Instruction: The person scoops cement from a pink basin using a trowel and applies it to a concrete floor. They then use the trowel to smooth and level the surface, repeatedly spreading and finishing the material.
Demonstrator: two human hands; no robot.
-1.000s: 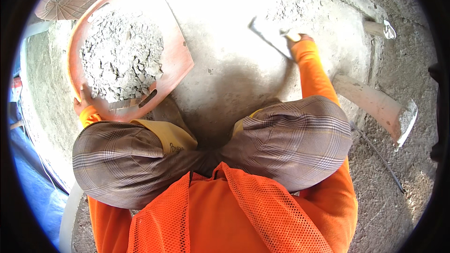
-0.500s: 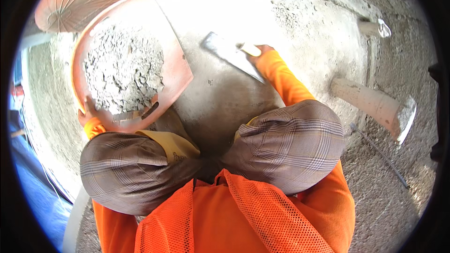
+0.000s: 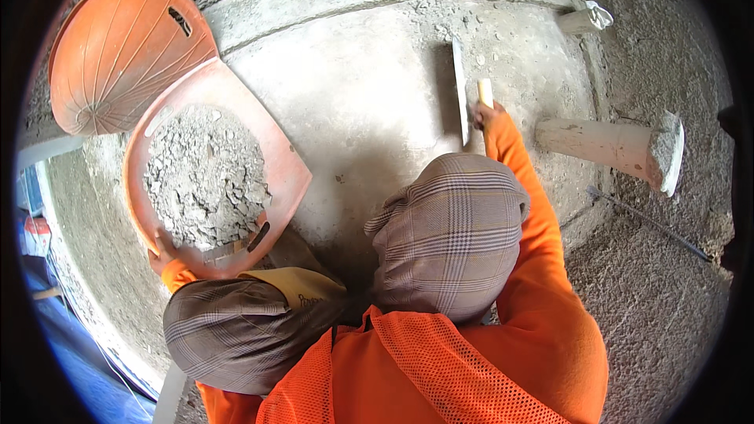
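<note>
My right hand [image 3: 488,116] is closed round the pale handle of a plastering trowel [image 3: 460,94], held over the right part of the grey concrete floor slab [image 3: 353,55]. The long metal blade is tipped almost on edge and casts a dark shadow to its left. Between my left knee and the slab sits an orange shallow basin [image 3: 287,159] with slots for handles. Lumpy grey mortar [image 3: 206,177] lies inside it. My left hand [image 3: 163,251] grips the basin's near-left rim, its fingers on the inner side and partly in view.
A second orange basin [image 3: 129,39] lies upside down behind the first. Two capped pipes, a large one [image 3: 601,149] and a smaller one [image 3: 580,22], stick up on the right. Near them lies a thin rod [image 3: 652,224]. Crumbs [image 3: 479,30] dot the slab's far side. Blue sheeting [image 3: 71,345] is at far left.
My right hand has carried the trowel to the right and farther away, and its blade has turned from slanting and flatter to nearly on edge. My left hand stays on the basin rim.
</note>
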